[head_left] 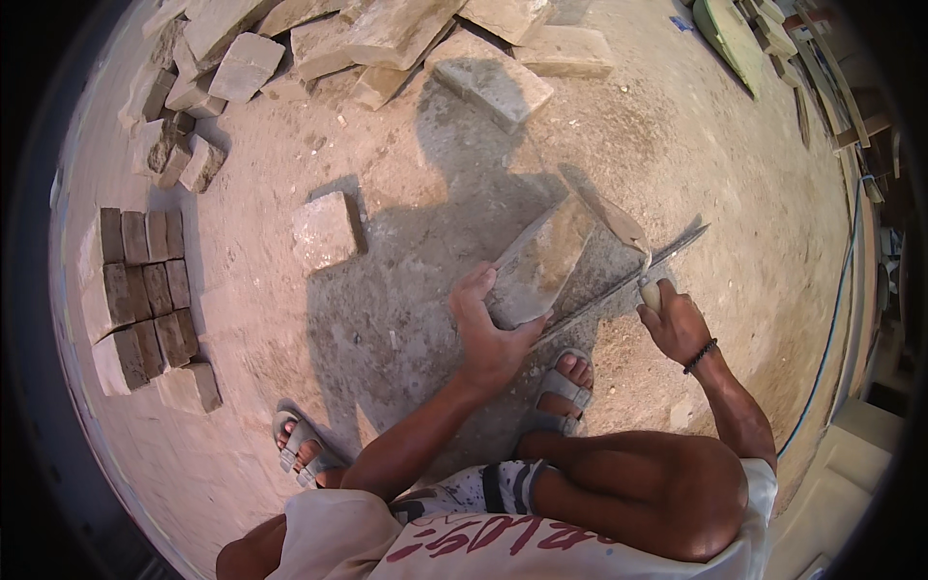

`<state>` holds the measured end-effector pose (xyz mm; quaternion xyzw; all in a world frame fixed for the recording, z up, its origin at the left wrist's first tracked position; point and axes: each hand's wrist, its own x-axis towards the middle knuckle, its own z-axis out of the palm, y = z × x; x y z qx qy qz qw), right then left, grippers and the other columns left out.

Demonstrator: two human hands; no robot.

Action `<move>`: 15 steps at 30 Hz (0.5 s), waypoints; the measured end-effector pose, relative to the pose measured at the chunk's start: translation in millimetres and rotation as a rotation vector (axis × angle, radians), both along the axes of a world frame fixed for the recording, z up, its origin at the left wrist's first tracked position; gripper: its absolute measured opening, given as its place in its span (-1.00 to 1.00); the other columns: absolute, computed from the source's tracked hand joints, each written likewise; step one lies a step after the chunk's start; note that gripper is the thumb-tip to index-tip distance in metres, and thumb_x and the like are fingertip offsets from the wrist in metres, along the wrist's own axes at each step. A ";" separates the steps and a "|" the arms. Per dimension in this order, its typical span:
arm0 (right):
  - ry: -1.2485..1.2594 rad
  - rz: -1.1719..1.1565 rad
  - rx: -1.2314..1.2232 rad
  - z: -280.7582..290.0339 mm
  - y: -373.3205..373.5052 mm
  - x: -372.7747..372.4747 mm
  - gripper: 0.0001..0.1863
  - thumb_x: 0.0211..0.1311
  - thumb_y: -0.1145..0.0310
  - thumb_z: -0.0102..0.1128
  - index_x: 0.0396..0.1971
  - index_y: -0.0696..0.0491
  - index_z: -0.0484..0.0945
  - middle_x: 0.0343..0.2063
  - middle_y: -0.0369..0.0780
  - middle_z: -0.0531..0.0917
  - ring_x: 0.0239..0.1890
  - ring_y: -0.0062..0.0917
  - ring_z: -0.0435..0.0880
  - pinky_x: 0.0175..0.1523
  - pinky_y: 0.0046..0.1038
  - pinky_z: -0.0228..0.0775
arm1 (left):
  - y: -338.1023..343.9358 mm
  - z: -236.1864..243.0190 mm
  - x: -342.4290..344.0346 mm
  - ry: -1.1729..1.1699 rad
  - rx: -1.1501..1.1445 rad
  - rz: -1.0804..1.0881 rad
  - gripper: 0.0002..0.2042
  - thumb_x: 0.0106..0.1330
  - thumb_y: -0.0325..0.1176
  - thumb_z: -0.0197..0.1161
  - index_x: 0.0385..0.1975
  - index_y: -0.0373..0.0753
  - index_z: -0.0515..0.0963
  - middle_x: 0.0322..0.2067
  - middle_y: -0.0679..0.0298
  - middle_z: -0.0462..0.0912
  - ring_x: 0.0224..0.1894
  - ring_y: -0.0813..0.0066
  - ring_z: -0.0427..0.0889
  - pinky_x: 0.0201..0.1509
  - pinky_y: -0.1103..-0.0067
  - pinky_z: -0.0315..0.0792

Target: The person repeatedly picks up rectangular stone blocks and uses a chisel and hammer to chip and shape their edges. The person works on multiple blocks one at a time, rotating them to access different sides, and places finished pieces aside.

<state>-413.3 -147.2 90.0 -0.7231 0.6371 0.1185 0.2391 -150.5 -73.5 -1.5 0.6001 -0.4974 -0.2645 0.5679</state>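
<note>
My left hand (483, 324) grips the near end of a long, grey-tan stone block (543, 256), held at a slant in front of me. My right hand (677, 324) is closed round the pale handle of a trowel (622, 222), whose blade lies close along the block's right side. A long, thin dark metal strip (679, 246) runs diagonally beneath the trowel and beside the block; I cannot make out exactly what it is. My shadow falls over the dusty floor around them.
A loose block (324, 230) lies left of centre. A neat stack of blocks (135, 295) stands at the left, a rough pile (319, 48) at the back. A green curved object (725, 43), planks (841, 77) and a blue hose (836, 319) are at the right. My sandalled feet flank the shadow.
</note>
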 end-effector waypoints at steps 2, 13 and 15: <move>-0.237 0.038 -0.031 27.1 17.3 28.2 -0.60 0.22 0.19 0.24 -0.18 0.23 0.42 -0.53 0.05 0.62 -0.44 0.02 0.67 -0.33 -0.10 0.52 | 2.5 3.0 6.1 -0.105 0.047 -0.009 -0.17 -0.12 -0.43 0.61 0.15 -0.32 0.19 0.15 -0.03 0.33 0.21 0.10 0.33 0.29 0.29 0.21; -0.392 0.211 0.037 48.6 43.6 49.1 -0.62 0.24 0.23 0.21 -0.18 0.24 0.38 -0.57 0.11 0.60 -0.42 0.07 0.65 -0.35 -0.07 0.48 | 6.1 -0.3 9.9 -0.135 0.079 -0.042 -0.16 -0.08 -0.49 0.59 0.18 -0.31 0.13 0.16 -0.01 0.28 0.22 0.14 0.33 0.31 0.31 0.24; -0.388 0.271 -0.003 17.0 49.0 37.1 -0.66 0.24 0.24 0.21 -0.24 0.23 0.39 -0.52 0.11 0.63 -0.41 0.06 0.66 -0.32 -0.06 0.50 | 5.0 3.1 9.3 -0.176 0.108 -0.053 -0.15 -0.08 -0.51 0.59 0.18 -0.30 0.12 0.16 0.00 0.29 0.22 0.14 0.33 0.32 0.31 0.24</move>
